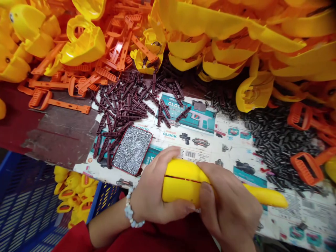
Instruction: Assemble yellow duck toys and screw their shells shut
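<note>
Both my hands press together a yellow plastic toy body (pixel 183 180) at the table's near edge. Its seam line runs along the side and a long yellow tail reaches out to the right. My left hand (pixel 154 190), with a bead bracelet on the wrist, wraps round the toy's left end. My right hand (pixel 229 206) clasps its middle from the right, thumb on the underside. Just left of my hands sits a red-rimmed tray of small silver screws (pixel 132 150). Beyond it lies a heap of dark maroon plastic pins (pixel 128 101).
Yellow shell halves (pixel 84 42) and orange handle parts (pixel 60 103) pile up at the back. Small black pieces (pixel 275 140) cover the right side. Printed cardboard (pixel 225 140) lines the table. A blue crate (pixel 23 199) holds finished yellow toys (pixel 73 196) at lower left.
</note>
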{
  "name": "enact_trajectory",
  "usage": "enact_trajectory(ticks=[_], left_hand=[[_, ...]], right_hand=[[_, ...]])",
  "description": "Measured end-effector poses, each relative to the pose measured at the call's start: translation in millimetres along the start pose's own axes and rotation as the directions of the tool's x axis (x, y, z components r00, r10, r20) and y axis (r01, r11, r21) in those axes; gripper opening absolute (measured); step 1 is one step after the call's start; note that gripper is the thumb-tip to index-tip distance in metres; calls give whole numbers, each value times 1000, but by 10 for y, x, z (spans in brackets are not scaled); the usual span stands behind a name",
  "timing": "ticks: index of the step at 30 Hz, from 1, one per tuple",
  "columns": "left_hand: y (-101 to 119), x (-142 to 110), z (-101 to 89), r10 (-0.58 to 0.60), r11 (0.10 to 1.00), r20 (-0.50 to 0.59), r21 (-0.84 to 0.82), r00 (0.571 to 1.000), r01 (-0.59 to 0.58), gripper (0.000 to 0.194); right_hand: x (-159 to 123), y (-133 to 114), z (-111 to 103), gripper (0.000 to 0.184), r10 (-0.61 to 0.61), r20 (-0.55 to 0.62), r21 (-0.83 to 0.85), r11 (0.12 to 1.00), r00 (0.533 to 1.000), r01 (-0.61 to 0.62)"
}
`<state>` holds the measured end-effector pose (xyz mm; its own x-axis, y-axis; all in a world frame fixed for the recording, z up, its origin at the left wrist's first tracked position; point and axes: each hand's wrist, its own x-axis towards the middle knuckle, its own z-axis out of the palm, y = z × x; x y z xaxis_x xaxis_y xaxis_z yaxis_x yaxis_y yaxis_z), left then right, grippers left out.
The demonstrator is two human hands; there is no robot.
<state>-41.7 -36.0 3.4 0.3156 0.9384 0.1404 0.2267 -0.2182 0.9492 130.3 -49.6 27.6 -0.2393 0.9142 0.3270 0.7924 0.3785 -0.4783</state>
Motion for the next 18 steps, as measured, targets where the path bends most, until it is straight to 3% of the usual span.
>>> enact_trajectory(ticks=[2,8,12,14,16,18], left_hand=[[12,-2,2,-40,999,11,27,999,40,75],[-30,-4,78,100,995,-116,-7,988,-101,53],[-84,26,21,106,992,-58,-59,993,-110,63],[-105,57,-22,28,996,-41,-85,999,-31,65],[-104,101,-31,-151,965,-142,-237,978,114,55],[-73,153,6,-405,803,-274,-563,872,196,47]], right_hand=[[-5,-14,3,20,-15,-24,19,1000,1000,15],[-24,-23,18,21,41,-56,43,998,998,-38],[-10,1,49,16,79,-71,82,994,994,-73],[-7,-5,96,20,85,-65,95,992,994,-79],[5,-34,169,29,47,-74,120,992,996,-38],[39,-81,258,34,-25,-126,170,984,992,46]])
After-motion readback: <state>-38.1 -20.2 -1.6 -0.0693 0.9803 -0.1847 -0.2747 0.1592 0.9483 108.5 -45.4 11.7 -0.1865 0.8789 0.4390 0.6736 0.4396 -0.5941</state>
